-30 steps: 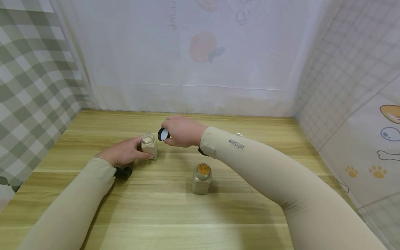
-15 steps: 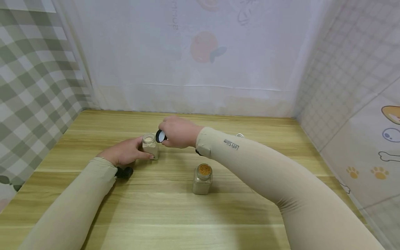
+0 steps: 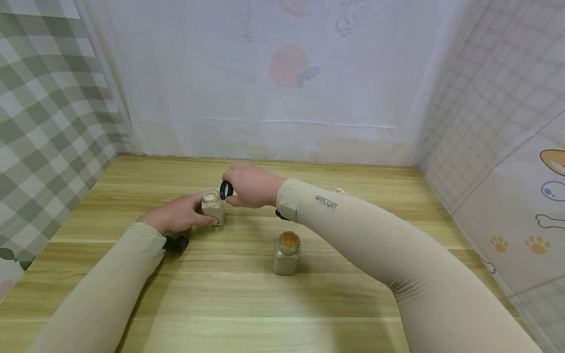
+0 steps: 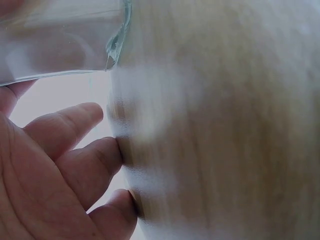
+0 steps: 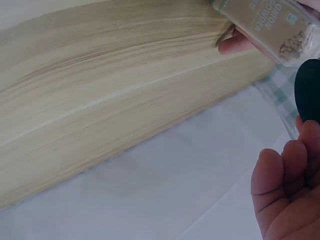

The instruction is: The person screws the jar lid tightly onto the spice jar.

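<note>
My left hand (image 3: 176,214) holds an uncapped square glass jar (image 3: 214,208) upright on the table, thumb on its near side. Pale powder shows inside, and in the right wrist view the jar's label (image 5: 267,17) reads onion powder. The left wrist view shows the jar's clear glass (image 4: 55,45) and several curled fingers (image 4: 90,165) near the tabletop. Just right of the jar's mouth, my right hand (image 3: 253,185) pinches a black lid (image 3: 226,190) by its rim. The lid is tipped on edge, its white inside partly visible; I cannot tell whether it touches the jar.
A second open glass jar (image 3: 286,257) with orange contents at its mouth stands nearer on the wooden table (image 3: 212,304). Behind my right forearm, a clear round rim (image 3: 339,191) peeks out, mostly hidden. A white curtain (image 3: 198,88) hangs along the back edge.
My right hand has shifted slightly left, bringing the lid up beside the jar's mouth. The lid has turned, so less of its white inside shows. My left hand stays on the jar.
</note>
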### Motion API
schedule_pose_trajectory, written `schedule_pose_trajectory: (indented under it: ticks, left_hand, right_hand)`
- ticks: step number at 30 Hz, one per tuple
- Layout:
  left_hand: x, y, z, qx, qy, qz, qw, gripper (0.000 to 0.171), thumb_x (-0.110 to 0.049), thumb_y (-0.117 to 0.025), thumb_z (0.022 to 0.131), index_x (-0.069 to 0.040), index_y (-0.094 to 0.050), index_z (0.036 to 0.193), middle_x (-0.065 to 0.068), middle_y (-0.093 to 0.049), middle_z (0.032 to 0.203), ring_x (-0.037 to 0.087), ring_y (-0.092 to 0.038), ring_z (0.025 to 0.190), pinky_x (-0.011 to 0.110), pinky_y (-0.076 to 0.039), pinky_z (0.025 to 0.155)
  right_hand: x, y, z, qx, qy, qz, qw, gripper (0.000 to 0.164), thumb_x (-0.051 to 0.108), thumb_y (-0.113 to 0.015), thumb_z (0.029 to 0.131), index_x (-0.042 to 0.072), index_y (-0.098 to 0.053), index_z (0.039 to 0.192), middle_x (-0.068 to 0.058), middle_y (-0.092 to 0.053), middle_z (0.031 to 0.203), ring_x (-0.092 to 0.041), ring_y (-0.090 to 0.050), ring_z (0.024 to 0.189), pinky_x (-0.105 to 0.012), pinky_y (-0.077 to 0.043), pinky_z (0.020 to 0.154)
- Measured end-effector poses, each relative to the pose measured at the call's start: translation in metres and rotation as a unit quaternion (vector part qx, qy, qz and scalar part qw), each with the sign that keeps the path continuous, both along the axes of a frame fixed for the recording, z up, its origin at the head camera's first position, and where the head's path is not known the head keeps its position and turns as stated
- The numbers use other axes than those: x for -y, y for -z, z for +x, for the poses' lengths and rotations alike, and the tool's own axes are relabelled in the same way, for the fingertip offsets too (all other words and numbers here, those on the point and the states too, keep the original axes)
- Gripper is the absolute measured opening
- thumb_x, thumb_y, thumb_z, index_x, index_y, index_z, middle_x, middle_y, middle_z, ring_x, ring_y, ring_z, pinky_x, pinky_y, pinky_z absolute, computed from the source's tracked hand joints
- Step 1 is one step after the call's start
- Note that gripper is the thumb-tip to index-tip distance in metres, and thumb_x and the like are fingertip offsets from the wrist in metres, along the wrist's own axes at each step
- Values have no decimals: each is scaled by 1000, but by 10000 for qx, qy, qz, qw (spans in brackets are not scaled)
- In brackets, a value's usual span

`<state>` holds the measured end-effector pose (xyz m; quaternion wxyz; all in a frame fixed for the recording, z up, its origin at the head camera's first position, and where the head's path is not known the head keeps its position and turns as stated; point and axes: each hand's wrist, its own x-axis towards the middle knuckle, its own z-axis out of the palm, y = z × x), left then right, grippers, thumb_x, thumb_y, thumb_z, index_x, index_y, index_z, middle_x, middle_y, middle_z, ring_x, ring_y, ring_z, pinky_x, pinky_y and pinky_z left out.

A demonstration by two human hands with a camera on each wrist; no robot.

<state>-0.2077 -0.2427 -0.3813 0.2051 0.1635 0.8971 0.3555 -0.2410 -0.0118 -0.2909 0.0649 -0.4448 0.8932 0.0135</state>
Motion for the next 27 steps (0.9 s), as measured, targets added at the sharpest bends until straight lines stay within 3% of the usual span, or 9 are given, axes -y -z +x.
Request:
schedule_pose_trajectory:
  ticks: [8,18,27]
  left_hand:
    - [2,1,-1,45,53,13,10000,67,-42,-76,98,-17,-46,152,11,-62,143,27,-56,123,46,-44,105]
    - [3,-1,0,-78,179,22,9998,71,-41,-75,98,-18,-43,157,9,-63,142,24,-56,120,43,-45,103]
    - [3,-1,1,-43,112,-91,9999,76,-49,-75,97,-21,-41,160,14,-50,157,29,-52,124,46,-45,102]
  right_hand:
    - [8,-2,2,17,0,-51,10000,45,41,-66,104,8,-62,134,-2,-64,127,-17,-60,118,-32,-49,108]
    - [13,0,4,108,-59,-259,9996,42,40,-66,104,9,-61,133,-1,-56,122,-17,-51,113,-31,-47,101]
    - [17,0,0,378,-209,-182,9989,43,39,-64,105,7,-58,133,-2,-56,121,-15,-52,108,-27,-50,93]
